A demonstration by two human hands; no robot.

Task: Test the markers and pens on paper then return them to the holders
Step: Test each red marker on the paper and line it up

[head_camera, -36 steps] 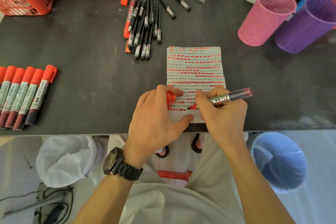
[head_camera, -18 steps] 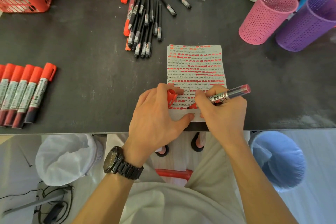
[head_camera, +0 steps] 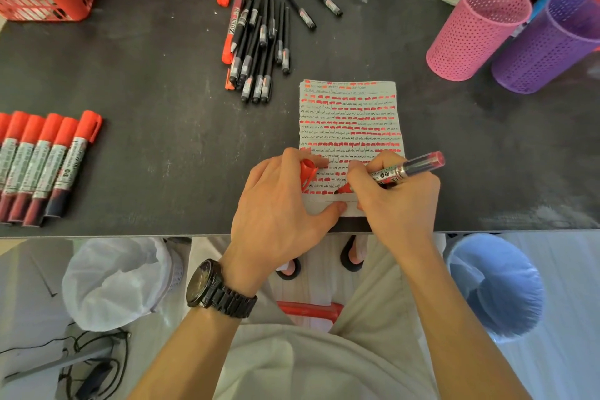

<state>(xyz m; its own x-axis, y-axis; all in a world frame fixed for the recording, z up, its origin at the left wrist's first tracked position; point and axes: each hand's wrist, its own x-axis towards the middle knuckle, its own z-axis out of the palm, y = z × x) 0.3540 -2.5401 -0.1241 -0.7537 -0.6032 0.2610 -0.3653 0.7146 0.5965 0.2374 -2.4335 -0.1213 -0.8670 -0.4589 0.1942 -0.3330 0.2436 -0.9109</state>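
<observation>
One marker tip (apparently) barely moved; hands unchanged.

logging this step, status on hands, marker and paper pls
Right hand gripping red marker, tip on paper near bottom rows. Left hand pinning paper, red cap in fingers. Pink holder and purple holder unobstructed.

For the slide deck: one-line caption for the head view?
Right hand tests a red marker on the paper; left hand holds its cap.
</observation>
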